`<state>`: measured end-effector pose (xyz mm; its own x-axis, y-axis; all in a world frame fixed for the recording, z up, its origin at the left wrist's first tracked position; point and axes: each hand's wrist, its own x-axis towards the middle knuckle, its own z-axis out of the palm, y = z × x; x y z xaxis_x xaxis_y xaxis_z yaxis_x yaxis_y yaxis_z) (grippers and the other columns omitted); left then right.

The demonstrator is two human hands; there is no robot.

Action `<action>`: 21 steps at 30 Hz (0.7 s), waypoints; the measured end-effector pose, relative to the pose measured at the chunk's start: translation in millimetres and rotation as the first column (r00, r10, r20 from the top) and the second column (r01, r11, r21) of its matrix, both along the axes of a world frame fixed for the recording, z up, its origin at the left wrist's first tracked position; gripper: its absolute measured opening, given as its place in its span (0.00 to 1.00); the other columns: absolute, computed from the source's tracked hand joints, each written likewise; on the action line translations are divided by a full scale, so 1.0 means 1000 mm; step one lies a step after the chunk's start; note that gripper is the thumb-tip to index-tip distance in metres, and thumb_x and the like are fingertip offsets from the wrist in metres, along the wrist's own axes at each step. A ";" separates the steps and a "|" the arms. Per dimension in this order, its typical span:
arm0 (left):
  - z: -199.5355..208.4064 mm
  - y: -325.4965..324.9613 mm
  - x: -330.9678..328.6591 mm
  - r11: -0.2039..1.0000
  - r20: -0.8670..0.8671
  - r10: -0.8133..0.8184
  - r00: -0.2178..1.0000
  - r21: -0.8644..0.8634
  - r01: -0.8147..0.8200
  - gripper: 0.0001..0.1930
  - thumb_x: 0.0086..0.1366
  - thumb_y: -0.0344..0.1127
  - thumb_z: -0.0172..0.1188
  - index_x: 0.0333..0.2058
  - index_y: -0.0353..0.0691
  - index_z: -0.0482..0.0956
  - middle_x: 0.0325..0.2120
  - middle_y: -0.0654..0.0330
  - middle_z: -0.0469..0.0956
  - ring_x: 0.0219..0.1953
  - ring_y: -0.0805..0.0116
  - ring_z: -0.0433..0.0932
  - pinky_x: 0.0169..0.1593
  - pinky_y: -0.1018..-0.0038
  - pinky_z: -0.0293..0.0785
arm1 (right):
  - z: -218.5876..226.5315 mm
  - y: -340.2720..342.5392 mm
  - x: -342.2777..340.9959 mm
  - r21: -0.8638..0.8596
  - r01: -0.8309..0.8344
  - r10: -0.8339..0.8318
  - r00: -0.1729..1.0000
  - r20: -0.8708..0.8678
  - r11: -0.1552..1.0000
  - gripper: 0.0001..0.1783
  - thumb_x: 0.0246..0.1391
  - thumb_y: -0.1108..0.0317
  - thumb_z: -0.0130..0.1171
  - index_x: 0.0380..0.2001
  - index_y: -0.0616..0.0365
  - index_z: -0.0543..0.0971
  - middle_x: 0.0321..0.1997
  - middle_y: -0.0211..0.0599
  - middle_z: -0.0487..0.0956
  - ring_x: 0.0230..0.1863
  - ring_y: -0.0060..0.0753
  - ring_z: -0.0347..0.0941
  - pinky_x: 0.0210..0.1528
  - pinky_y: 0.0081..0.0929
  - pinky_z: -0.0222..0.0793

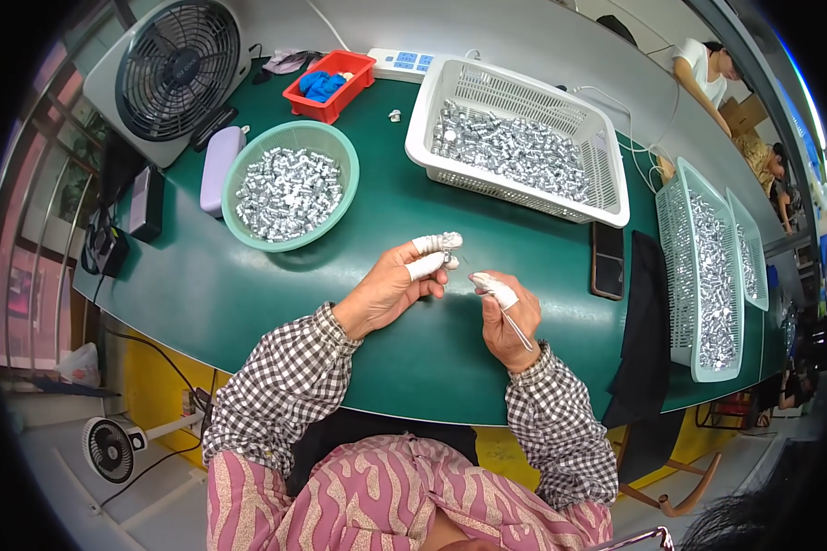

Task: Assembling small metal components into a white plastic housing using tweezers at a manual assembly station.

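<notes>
My left hand (397,285) is raised over the green table (248,303), its taped thumb and fingers pinching a small silver metal part (449,241). My right hand (505,317) is just to the right of it and grips a thin metal tool (518,329) that runs back over the wrist; its taped fingertip points toward the part. The two hands are a few centimetres apart. Both forearms wear checked sleeves.
A round green basket (340,151) of silver parts sits at the left. A white basket (432,101) of the same parts stands behind the hands. Two pale green baskets (675,230) and a dark phone (606,260) lie at the right. A fan (176,69) and red tray (335,103) stand at the back.
</notes>
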<state>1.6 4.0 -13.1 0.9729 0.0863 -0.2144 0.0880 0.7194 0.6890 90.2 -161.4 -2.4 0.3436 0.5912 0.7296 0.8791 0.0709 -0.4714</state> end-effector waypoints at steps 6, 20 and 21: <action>-0.001 0.002 0.000 1.000 0.001 -0.011 1.000 -0.015 0.011 0.17 0.64 0.32 0.48 0.51 0.33 0.65 0.35 0.61 0.72 0.30 0.78 0.70 0.33 0.81 0.71 | 0.005 -0.005 -0.003 -0.051 -0.009 -0.001 0.979 -0.206 0.999 0.11 0.58 0.71 0.45 0.36 0.68 0.74 0.34 0.43 0.77 0.25 0.27 0.73 0.27 0.20 0.69; -0.004 0.000 -0.001 0.994 0.065 -0.052 0.997 -0.097 0.059 0.19 0.64 0.33 0.45 0.52 0.32 0.64 0.33 0.64 0.69 0.33 0.77 0.68 0.35 0.79 0.69 | -0.001 0.000 -0.004 -0.077 -0.091 0.073 0.974 -0.217 0.993 0.08 0.55 0.76 0.49 0.37 0.69 0.74 0.36 0.46 0.76 0.26 0.28 0.75 0.26 0.19 0.71; -0.004 0.000 -0.001 0.994 0.063 -0.051 0.997 -0.097 0.057 0.19 0.64 0.33 0.45 0.52 0.32 0.64 0.33 0.64 0.69 0.33 0.77 0.68 0.35 0.79 0.69 | -0.002 0.000 -0.004 -0.068 -0.088 0.072 0.973 -0.220 0.994 0.08 0.55 0.76 0.49 0.37 0.69 0.74 0.36 0.46 0.76 0.26 0.28 0.75 0.26 0.19 0.71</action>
